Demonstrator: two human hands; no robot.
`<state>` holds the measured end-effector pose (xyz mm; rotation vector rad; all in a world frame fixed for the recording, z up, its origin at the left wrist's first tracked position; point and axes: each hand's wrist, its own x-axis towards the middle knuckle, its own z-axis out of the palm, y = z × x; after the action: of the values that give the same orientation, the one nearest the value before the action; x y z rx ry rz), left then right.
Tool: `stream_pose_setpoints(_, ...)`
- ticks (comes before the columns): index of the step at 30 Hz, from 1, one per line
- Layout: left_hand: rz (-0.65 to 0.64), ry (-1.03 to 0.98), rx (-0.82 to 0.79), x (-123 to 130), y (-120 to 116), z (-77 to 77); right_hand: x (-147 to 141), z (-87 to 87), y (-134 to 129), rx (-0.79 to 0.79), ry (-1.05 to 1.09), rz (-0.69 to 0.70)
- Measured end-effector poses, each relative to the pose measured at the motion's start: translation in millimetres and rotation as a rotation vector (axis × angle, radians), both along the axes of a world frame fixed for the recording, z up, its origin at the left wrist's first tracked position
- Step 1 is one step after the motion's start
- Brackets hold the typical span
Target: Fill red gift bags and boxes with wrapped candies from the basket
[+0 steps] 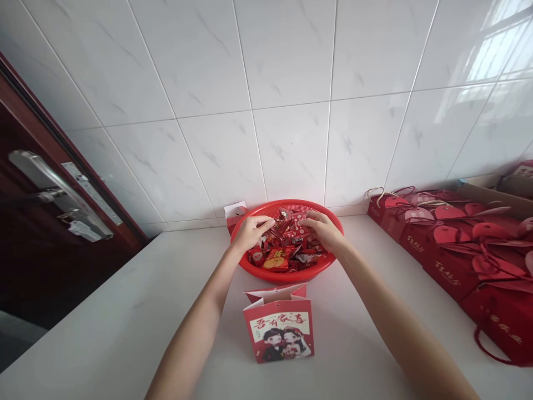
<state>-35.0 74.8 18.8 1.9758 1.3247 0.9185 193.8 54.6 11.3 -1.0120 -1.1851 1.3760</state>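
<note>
Over a red plastic basket (289, 275) full of wrapped sweets, both of my hands are at work. My left hand (251, 231) pinches a red-wrapped sweet (282, 218) between thumb and fingers. From the other side, my right hand (323, 229) has its fingers closed on a red spotted packet (298, 221). Below them in the basket lies a red and yellow cracker packet (278, 258) among other sweets. Between my forearms a red gift box (280, 332) with a cartoon couple on its front stands upright, its top open.
Rows of red gift boxes (447, 266) with cord handles fill the right side of the white table (166, 311). A small red and white box (235, 210) sits behind the basket, against the tiled wall (291, 144). At left is a door with a metal handle (62, 189).
</note>
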Motion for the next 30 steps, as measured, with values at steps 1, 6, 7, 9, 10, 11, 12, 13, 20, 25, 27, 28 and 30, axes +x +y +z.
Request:
stream_pose_setpoints(1, -0.021, -0.009, 0.007, 0, -1, 0.8, 0, 0.8, -1, -0.004, 0.002, 0.012)
stream_pose_setpoints(6, -0.099, -0.153, 0.001, 2, -1, -0.6, -1, 3.6, -2, 0.003, 0.017, 0.038)
stream_pose_setpoints(7, -0.085, -0.202, 0.0, 3, -1, -1.9, -1, 3.6, -2, -0.003, 0.025, 0.032)
stream_pose_setpoints(9, -0.051, -0.309, 0.008, 3, 0, -4.3, -1, 3.5, -1, -0.021, 0.046, 0.018)
stream_pose_setpoints(10, -0.041, -0.357, 0.016, 3, 1, -5.2, -2, 3.7, -1, -0.036, 0.056, 0.013)
stream_pose_setpoints(11, -0.04, -0.389, 0.023, 3, 1, -5.6, -2, 4.1, -1, -0.052, 0.065, 0.009)
stream_pose_setpoints(12, -0.044, -0.402, 0.028, 3, 0, -5.5, -2, 4.8, -1, -0.067, 0.073, 0.007)
stream_pose_setpoints(13, -0.053, -0.395, 0.034, 2, 0, -5.1, -2, 5.7, -2, -0.08, 0.079, 0.007)
stream_pose_setpoints(20, -0.137, -0.23, 0.188, 2, -6, -0.1, -1, 11.7, -6, -0.095, 0.137, 0.024)
stream_pose_setpoints(25, -0.179, -0.151, 0.187, 2, -5, -2.3, 1, 3.7, -2, -0.01, 0.155, 0.125)
stream_pose_setpoints(27, -0.205, -0.145, 0.181, 2, -3, -3.6, 2, 0.1, 1, -0.018, 0.138, 0.131)
stream_pose_setpoints(28, -0.219, -0.15, 0.174, 3, -3, -4.0, 2, -0.9, 2, -0.021, 0.129, 0.127)
stream_pose_setpoints(30, -0.239, -0.179, 0.144, 3, -3, -4.4, 2, -1.2, 2, -0.011, 0.115, 0.128)
